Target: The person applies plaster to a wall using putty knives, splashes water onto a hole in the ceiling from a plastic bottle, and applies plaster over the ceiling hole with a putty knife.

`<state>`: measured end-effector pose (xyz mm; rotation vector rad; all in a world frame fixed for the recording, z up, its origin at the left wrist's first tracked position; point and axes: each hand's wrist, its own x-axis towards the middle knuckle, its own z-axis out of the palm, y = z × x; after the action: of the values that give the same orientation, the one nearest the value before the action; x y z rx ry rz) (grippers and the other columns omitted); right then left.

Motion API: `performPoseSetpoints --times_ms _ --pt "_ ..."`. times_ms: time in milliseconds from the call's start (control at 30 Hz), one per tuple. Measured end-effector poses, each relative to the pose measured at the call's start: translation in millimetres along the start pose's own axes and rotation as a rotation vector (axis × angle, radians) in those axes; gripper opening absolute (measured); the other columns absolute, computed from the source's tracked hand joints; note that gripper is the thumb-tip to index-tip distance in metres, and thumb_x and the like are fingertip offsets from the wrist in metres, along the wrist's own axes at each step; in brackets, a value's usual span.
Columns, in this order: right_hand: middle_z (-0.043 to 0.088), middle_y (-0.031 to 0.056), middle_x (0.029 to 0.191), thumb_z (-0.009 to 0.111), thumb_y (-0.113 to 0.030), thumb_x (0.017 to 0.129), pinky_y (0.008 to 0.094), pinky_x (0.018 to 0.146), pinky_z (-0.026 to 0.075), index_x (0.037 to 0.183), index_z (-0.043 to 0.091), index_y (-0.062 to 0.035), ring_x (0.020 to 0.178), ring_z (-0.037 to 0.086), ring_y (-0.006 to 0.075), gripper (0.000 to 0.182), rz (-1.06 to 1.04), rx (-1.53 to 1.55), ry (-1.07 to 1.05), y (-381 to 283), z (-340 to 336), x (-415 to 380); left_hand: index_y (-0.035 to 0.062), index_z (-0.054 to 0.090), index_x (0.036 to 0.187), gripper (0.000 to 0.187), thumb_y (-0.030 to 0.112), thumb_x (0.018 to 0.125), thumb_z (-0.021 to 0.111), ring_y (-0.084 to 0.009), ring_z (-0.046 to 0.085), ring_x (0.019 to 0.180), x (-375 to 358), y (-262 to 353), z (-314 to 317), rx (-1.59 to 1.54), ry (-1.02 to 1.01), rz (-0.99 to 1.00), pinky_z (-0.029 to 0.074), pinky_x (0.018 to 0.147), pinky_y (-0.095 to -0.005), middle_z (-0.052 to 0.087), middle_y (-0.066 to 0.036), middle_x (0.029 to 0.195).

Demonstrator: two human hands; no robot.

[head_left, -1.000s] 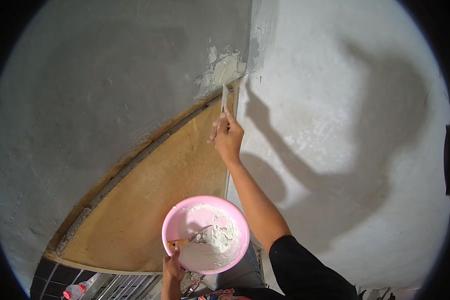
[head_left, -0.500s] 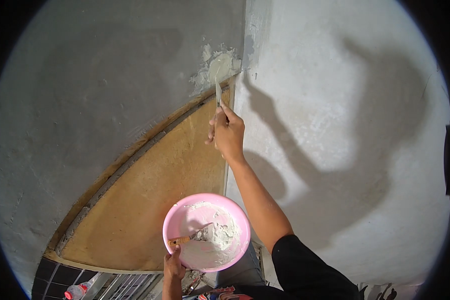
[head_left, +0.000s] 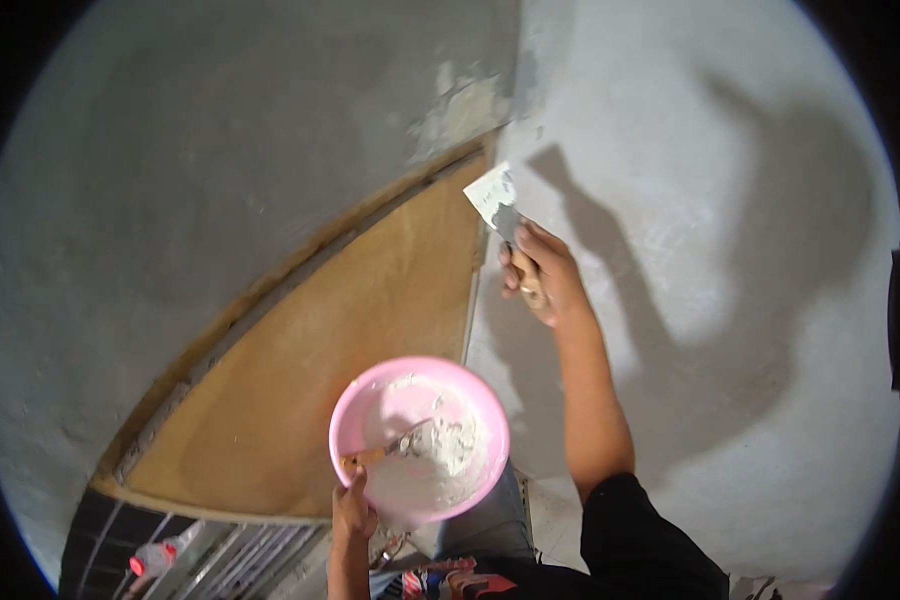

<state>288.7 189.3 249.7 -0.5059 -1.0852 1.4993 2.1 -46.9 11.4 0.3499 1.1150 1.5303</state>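
Fingers point(head_left: 542, 240) curled round putty knife point(head_left: 508, 224), right arm point(head_left: 595, 400) raised

Illumination is moderate, directed from behind and left of the wearer. A broad, soft-edged shadow point(head_left: 800, 200) falls across the right wall point(head_left: 640, 150), brightest between its left edge and the shadow. The left wall point(head_left: 170, 150) is dimmer. Blur softens the putty patch point(head_left: 473, 108) and bottle point(head_left: 152, 557). Black vignetting fills all corners.

Pink plastic basin point(head_left: 502, 430) as carrier; white putty point(head_left: 457, 448) smeared inside. 1 wooden-handled putty knife point(head_left: 366, 457) lying in it, handle toward left rim, blade toward middle.
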Motion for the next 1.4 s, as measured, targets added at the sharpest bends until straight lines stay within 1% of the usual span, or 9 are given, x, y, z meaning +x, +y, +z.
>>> performPoseSetpoints --times_ms 100,267,300,433,533,633,867,1033,1400 --pt "0.063 0.0091 0.081 0.055 -0.018 0.099 0.0264 0.046 0.046 0.129 0.056 0.0006 0.054 0.053 0.0124 0.036 0.142 -0.310 -0.137 18 -13 -36 -0.0101 0.049 0.127 0.039 0.016 0.098 0.053 -0.0341 0.064 0.105 -3 0 3 0.029 0.093 0.013 0.053 0.092 -0.0470 0.062 -0.023 0.116" --pt "0.066 0.0069 0.079 0.056 -0.007 0.095 0.0231 0.047 0.041 0.128 0.061 -0.0017 0.053 0.050 0.0098 0.034 0.314 -0.970 -0.493 55 -35 -84 -0.0075 0.058 0.114 0.034 0.023 0.098 0.058 -0.0236 0.067 0.090 -4 0 6 0.052 0.157 -0.032 0.054 0.080 -0.0378 0.066 -0.015 0.102" --pt "0.070 0.0095 0.078 0.061 -0.006 0.091 0.0297 0.059 0.048 0.117 0.067 -0.0003 0.059 0.061 0.0195 0.028 0.294 -1.079 -0.511 57 -26 -90 -0.0068 0.060 0.109 0.032 0.023 0.097 0.059 -0.0204 0.066 0.085 -5 2 10 0.062 0.182 -0.024 0.053 0.076 -0.0357 0.067 -0.013 0.098" --pt "0.068 0.0226 0.091 0.061 -0.008 0.088 0.0399 0.070 0.052 0.110 0.068 0.0032 0.076 0.067 0.0383 0.025 0.238 -1.353 -0.726 75 -10 -105 -0.0021 0.065 0.094 0.029 0.026 0.098 0.059 -0.0096 0.055 0.067 -4 -4 -2 0.233 0.201 0.039 0.043 0.059 -0.0289 0.062 -0.003 0.077" --pt "0.066 0.0241 0.098 0.057 -0.006 0.088 0.0433 0.070 0.055 0.108 0.067 0.0049 0.074 0.068 0.0381 0.024 -0.035 -1.633 -0.696 106 -12 -122 0.0006 0.064 0.087 0.030 0.028 0.098 0.058 -0.0058 0.043 0.061 -8 -5 3 0.236 0.217 0.053 0.034 0.054 -0.0269 0.053 0.003 0.070" --pt "0.062 0.0270 0.107 0.053 -0.003 0.086 0.0453 0.067 0.057 0.111 0.064 0.0052 0.069 0.068 0.0391 0.028 0.011 -1.800 -0.549 145 -11 -138 0.0013 0.062 0.087 0.029 0.027 0.099 0.058 -0.0052 0.038 0.061 -8 -12 -2 0.257 0.239 0.066 0.031 0.053 -0.0263 0.049 0.005 0.070" --pt "0.060 0.0286 0.107 0.054 -0.004 0.087 0.0475 0.062 0.058 0.115 0.062 0.0051 0.068 0.067 0.0422 0.031 0.176 -1.677 -0.463 190 -3 -209 0.0027 0.060 0.087 0.027 0.026 0.100 0.057 -0.0043 0.035 0.060 -15 -15 21 0.250 0.357 0.149 0.028 0.052 -0.0259 0.043 0.007 0.068" --pt "0.064 0.0209 0.095 0.055 -0.010 0.091 0.0476 0.069 0.055 0.109 0.066 -0.0007 0.077 0.067 0.0405 0.023 0.169 -1.631 -0.307 166 5 -201 0.0022 0.060 0.085 0.029 0.027 0.100 0.057 -0.0043 0.037 0.058 -15 -12 17 0.269 0.330 0.106 0.029 0.050 -0.0259 0.045 0.005 0.067" --pt "0.065 0.0236 0.097 0.055 -0.003 0.084 0.0444 0.064 0.057 0.100 0.063 0.0089 0.072 0.069 0.0383 0.021 0.258 -1.696 -0.555 196 23 -215 0.0041 0.056 0.078 0.032 0.026 0.101 0.056 -0.0039 0.036 0.051 -18 -24 14 0.273 0.369 0.107 0.026 0.044 -0.0260 0.045 0.006 0.061"
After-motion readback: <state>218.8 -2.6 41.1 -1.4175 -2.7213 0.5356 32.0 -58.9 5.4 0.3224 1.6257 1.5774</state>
